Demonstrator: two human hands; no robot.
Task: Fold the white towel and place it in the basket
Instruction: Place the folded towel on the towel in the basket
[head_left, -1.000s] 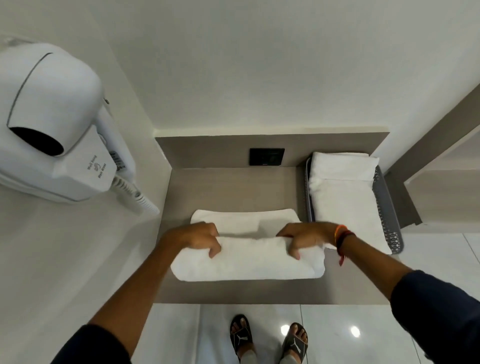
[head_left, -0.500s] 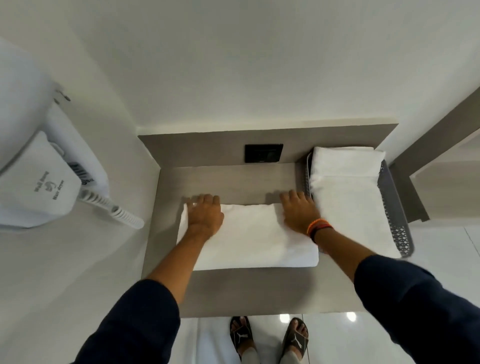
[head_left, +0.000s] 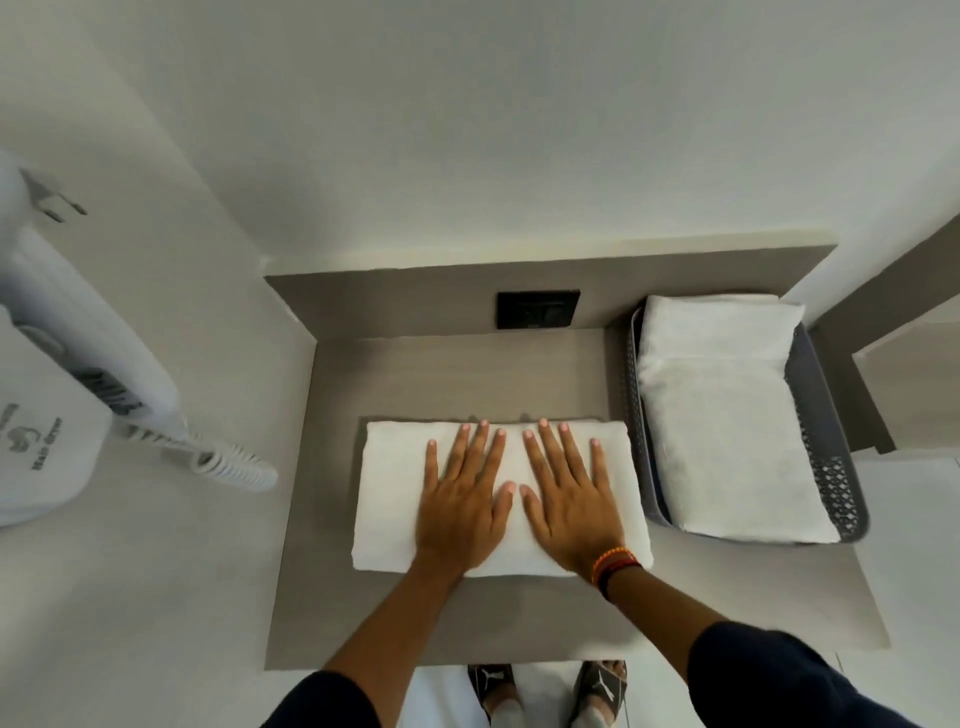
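Observation:
A white towel (head_left: 389, 493) lies folded into a flat rectangle on the grey-brown counter (head_left: 457, 374). My left hand (head_left: 462, 499) and my right hand (head_left: 569, 499) lie flat on its middle, side by side, fingers spread and pointing away from me, gripping nothing. A grey perforated basket (head_left: 826, 447) stands to the right of the towel, almost touching it. Folded white towels (head_left: 727, 426) fill the basket.
A white wall-mounted hair dryer (head_left: 62, 415) with a coiled cord (head_left: 228, 462) hangs on the left wall. A black socket plate (head_left: 537, 309) sits on the back panel. The counter's front edge is near me; my sandalled feet (head_left: 545, 691) show below it.
The front half of the towel was folded away from me onto the back half. Both hands then slid from the towel's far corners to its middle and lie flat.

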